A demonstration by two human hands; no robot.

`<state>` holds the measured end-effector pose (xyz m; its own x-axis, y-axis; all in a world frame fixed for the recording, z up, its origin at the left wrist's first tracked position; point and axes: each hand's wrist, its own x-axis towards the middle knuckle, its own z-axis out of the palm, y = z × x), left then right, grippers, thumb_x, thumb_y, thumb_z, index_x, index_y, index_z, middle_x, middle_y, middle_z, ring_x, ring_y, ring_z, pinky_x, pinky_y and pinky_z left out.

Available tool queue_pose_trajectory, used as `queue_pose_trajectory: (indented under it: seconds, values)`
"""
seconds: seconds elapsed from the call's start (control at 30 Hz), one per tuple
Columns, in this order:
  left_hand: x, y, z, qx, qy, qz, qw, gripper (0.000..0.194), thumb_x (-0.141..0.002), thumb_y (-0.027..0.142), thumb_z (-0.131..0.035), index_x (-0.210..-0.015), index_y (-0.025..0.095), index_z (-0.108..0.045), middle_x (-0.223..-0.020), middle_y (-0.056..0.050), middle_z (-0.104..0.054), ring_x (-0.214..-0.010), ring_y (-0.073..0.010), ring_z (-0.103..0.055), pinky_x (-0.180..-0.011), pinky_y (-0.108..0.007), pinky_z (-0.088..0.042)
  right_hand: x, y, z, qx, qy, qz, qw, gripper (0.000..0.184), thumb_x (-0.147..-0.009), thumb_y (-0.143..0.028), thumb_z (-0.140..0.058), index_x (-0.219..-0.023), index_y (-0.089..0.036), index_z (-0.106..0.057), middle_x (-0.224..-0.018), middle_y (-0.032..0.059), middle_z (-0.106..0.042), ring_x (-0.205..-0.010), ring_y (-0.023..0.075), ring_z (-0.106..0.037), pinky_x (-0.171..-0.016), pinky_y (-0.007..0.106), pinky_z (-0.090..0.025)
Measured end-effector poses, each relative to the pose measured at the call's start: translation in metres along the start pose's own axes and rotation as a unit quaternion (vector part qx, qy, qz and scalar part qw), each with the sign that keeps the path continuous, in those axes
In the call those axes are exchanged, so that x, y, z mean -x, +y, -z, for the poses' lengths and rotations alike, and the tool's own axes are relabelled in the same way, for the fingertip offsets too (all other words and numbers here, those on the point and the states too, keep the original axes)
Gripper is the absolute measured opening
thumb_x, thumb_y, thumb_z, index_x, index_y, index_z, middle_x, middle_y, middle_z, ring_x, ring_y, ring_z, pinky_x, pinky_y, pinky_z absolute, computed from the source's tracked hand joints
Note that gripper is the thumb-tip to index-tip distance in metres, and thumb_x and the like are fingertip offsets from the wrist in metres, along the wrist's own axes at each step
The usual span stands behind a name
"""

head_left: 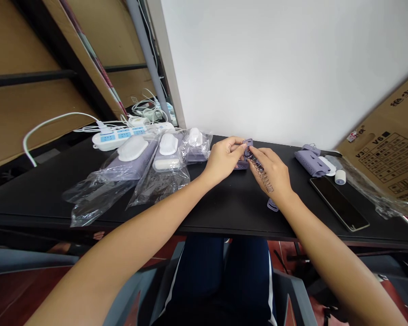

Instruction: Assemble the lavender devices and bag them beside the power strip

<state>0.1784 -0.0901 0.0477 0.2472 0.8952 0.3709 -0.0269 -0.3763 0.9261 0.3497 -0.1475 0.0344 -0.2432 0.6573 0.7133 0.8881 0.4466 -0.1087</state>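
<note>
My left hand and my right hand meet above the black desk. A dark metal coil spring runs down from between my fingers, and my right hand grips it. My left fingertips pinch a small lavender plastic piece at the spring's upper end. Part of another lavender piece shows beneath my hands, partly hidden. A small lavender clip lies on the desk just below my right hand.
Lavender items with white parts in clear plastic bags lie left of my hands, behind them a white power strip and tangled white cables. To the right are a lavender assembly, a white roll, a dark phone and a cardboard box.
</note>
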Motion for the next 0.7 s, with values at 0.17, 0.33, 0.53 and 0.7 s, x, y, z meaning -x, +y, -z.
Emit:
queue_pose_trajectory:
  seconds: [0.17, 0.33, 0.53, 0.7]
  values:
    - [0.0005, -0.0023, 0.0000, 0.005, -0.023, 0.000, 1.000, 0.021, -0.092, 0.033, -0.066, -0.107, 0.019, -0.070, -0.080, -0.001, -0.074, -0.070, -0.0133, -0.070, -0.049, -0.017, -0.049, 0.0020, -0.0049, -0.0031, 0.035, 0.000, -0.013, 0.999, 0.041, -0.107, -0.035, -0.047, -0.144, -0.026, -0.063, -0.124, 0.0134, -0.071, -0.107, 0.0286, -0.066, -0.080, 0.039, -0.060]
    - [0.0005, -0.0046, 0.0003, -0.011, -0.027, -0.014, 0.999, 0.026, -0.089, 0.030, -0.067, -0.111, 0.019, -0.069, -0.084, 0.000, -0.075, -0.066, -0.0107, -0.065, -0.051, -0.018, -0.051, 0.0040, -0.0042, -0.0072, 0.058, 0.009, -0.006, 0.998, 0.042, -0.108, -0.036, -0.044, -0.146, -0.028, -0.060, -0.123, 0.0125, -0.071, -0.101, 0.0277, -0.066, -0.073, 0.035, -0.060]
    - [-0.0010, -0.0045, 0.0017, -0.018, -0.016, -0.012, 1.000, 0.024, -0.086, 0.028, -0.067, -0.108, 0.019, -0.068, -0.079, 0.002, -0.072, -0.058, -0.0078, -0.056, -0.050, -0.017, -0.047, 0.0027, -0.0058, -0.0044, 0.031, 0.006, -0.010, 0.999, 0.042, -0.107, -0.035, -0.046, -0.145, -0.027, -0.060, -0.124, 0.0126, -0.071, -0.104, 0.0280, -0.068, -0.076, 0.037, -0.060]
    - [-0.0025, -0.0007, 0.0041, 0.012, -0.021, -0.009, 1.000, 0.024, -0.085, 0.029, -0.070, -0.105, 0.018, -0.070, -0.076, 0.001, -0.070, -0.063, -0.0083, -0.059, -0.054, -0.017, -0.045, 0.0008, -0.0066, -0.0015, -0.018, 0.024, -0.016, 0.999, 0.040, -0.106, -0.033, -0.049, -0.144, -0.027, -0.061, -0.126, 0.0120, -0.073, -0.113, 0.0289, -0.069, -0.096, 0.044, -0.059]
